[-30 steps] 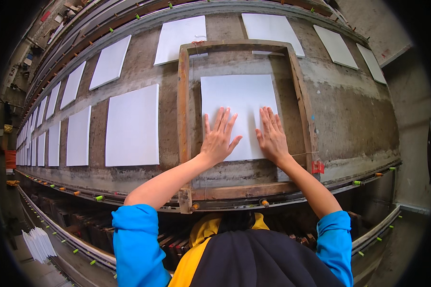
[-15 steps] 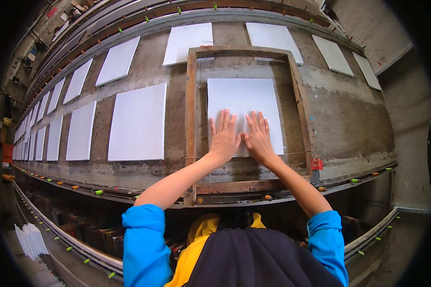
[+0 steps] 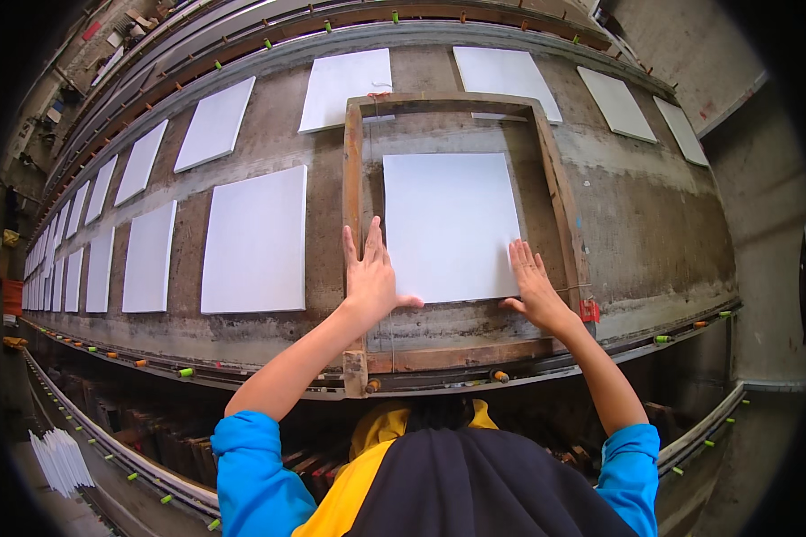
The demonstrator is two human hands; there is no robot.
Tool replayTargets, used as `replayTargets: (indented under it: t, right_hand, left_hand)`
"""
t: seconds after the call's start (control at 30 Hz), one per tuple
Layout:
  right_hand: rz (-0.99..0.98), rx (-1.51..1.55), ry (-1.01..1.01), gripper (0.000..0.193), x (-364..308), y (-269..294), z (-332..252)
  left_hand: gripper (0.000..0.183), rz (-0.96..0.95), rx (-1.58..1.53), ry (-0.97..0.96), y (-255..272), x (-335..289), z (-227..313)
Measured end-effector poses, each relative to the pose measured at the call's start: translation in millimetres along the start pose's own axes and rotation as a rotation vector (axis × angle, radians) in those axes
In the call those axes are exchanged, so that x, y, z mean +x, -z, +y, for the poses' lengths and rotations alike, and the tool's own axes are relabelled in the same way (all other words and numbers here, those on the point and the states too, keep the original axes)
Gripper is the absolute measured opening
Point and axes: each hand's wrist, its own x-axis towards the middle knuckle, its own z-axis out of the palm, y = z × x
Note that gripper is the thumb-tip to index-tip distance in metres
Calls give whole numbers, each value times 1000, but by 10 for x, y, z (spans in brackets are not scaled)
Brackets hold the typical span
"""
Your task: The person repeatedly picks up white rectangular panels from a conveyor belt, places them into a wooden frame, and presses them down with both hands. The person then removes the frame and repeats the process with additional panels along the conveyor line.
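The left hand [image 3: 372, 284] has spread fingers; the right hand [image 3: 539, 294], fingers nearly together, thumb out. Between and beyond the fingers lies a white rectangular panel [image 3: 450, 219], inside a wooden frame [image 3: 353, 170] on a surface [image 3: 658, 233].

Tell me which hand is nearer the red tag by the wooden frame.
Right. The right hand is just left of the red tag; the left hand is farther off, beside the left edge of the white sheet.
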Motion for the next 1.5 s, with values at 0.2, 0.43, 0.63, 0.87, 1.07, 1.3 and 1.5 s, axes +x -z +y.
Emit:
replayTargets:
  t: [0.2, 0.43, 0.63, 0.87, 1.07, 1.3, 1.5]
  right_hand:
    - [63, -41, -18, 80, 447, 333, 86]
    - [428, -18, -7, 61, 1563, 24, 590]
    - [556, 49, -68, 60, 1642, -44, 558]
    - [541, -110, -76, 62, 1629, 61, 485]
    - [587, -214, -80, 59, 1574, 165, 560]
    - [482, 53, -557, 71, 424, 536, 846]
    - [392, 230, -554, 67, 233, 203, 974]
  left_hand:
    - [113, 126, -32, 82, 306, 261, -62]
    - [95, 361, -442, 75, 28, 1410, -169]
    - [99, 626, -347, 64, -113, 1527, -62]
    - [102, 597, -226, 95, 63, 1518, -29]
    - [87, 519, -180, 146, 125, 1517, -69]
    - [73, 594, -724, 399, -74, 507, -557]
    - [65, 432, -995, 483, -405, 359, -506]
